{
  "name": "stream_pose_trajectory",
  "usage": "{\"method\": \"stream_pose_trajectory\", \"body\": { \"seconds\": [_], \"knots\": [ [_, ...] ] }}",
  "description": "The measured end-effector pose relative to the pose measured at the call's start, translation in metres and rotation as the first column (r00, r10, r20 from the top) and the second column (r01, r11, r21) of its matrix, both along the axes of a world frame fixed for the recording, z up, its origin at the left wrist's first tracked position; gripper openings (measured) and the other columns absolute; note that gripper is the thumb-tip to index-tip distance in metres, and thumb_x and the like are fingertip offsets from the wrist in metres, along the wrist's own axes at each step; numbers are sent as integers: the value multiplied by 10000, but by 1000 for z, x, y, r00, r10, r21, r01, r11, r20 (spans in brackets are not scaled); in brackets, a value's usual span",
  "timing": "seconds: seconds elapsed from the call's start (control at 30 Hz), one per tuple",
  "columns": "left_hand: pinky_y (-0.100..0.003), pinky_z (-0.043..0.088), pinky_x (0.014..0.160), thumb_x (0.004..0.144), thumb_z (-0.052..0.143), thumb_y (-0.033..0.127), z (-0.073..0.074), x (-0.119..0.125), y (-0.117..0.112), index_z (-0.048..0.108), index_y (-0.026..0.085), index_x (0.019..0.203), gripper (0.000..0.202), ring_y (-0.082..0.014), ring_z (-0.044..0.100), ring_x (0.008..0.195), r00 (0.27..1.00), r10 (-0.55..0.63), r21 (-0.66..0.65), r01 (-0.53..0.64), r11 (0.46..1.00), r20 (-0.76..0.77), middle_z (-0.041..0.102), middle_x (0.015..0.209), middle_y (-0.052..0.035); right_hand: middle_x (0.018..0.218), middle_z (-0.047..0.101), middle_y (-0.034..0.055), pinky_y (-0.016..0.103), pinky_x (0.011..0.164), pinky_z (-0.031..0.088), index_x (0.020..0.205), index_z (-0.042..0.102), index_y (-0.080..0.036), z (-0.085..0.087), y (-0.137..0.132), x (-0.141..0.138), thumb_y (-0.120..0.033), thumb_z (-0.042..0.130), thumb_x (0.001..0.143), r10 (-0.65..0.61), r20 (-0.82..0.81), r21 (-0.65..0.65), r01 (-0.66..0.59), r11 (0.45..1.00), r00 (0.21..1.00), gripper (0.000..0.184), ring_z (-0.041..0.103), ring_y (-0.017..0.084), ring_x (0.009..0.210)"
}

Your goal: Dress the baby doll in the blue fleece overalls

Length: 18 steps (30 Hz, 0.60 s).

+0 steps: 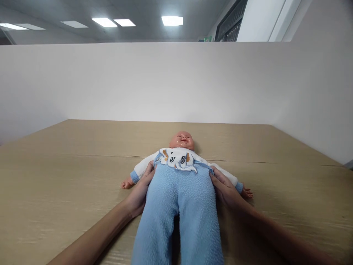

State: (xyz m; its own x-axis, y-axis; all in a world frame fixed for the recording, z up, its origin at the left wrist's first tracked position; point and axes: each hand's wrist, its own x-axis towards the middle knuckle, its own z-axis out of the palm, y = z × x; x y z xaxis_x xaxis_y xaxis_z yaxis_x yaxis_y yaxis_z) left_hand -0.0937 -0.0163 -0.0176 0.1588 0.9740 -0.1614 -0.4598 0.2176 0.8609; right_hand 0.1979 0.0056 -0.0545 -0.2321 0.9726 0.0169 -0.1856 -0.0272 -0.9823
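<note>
Smooth, pale grey-white partition walls stand around a broad bench with a light-brown, wood-grained top, a thin seam running across it; above them, flat rectangular ceiling lights glow white. On its back in the middle of the bench lies a baby doll with a round, glossy, pinkish plastic head toward the far side and its legs toward the wearer, running out of view at the bottom. Its soft white long-sleeved top ends in light-blue cuffs, from which small moulded plastic hands stick out, resting on the wood. Fluffy light-blue fleece trousers, nubbly in texture, cover the hips and two thick, tube-shaped legs. At the waist sits a white elephant patch with orange-brown inner ears, stitched eyes and a curling, blue-edged trunk. The person's left hand and right hand flank the waist, each with its fingers closed on the side of the blue fleece near the darker blue trim; some fingertips are hidden by the cloth.
</note>
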Motion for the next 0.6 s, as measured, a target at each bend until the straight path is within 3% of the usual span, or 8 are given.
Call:
{"method": "stream_pose_trajectory", "body": {
  "seconds": [0.17, 0.33, 0.47, 0.6],
  "knots": [
    [-348, 514, 1070, 913, 799, 352, 1, -5, 5, 492, 327, 1544, 702, -255, 709, 1207, 997, -65, 84, 68, 994, -37, 734, 1366, -51, 1438, 711, 56, 461, 1293, 354, 1369, 689, -314, -3, 1, 1, -619, 756, 924, -12, 20, 12, 12, 1000, 1000, 544, 562, 293, 1458],
    [-397, 478, 1132, 937, 760, 345, 1, -14, 9, 568, 295, 1523, 618, -308, 685, 1284, 988, -108, 115, 120, 986, -108, 767, 1336, -81, 1429, 716, 66, 477, 1298, 345, 1338, 702, -298, -1, 1, -2, -665, 799, 860, -53, 23, 0, 53, 999, 998, 610, 560, 310, 1455],
    [-373, 387, 1227, 934, 762, 366, 4, -22, 5, 656, 318, 1451, 530, -311, 563, 1448, 957, -61, 105, 94, 990, -284, 755, 1373, -54, 1371, 739, 80, 492, 1257, 394, 1246, 733, -291, 10, -3, -8, -742, 805, 799, -94, 78, 7, 93, 996, 993, 638, 546, 344, 1454],
    [-344, 287, 1291, 934, 749, 345, 10, -25, 0, 687, 319, 1408, 478, -297, 429, 1552, 910, -51, 158, 126, 979, -412, 722, 1418, -31, 1372, 726, 82, 484, 1253, 384, 1248, 714, -291, 10, -6, -10, -765, 797, 778, -102, 109, -16, 104, 994, 989, 673, 431, 350, 1537]
  ]
}}
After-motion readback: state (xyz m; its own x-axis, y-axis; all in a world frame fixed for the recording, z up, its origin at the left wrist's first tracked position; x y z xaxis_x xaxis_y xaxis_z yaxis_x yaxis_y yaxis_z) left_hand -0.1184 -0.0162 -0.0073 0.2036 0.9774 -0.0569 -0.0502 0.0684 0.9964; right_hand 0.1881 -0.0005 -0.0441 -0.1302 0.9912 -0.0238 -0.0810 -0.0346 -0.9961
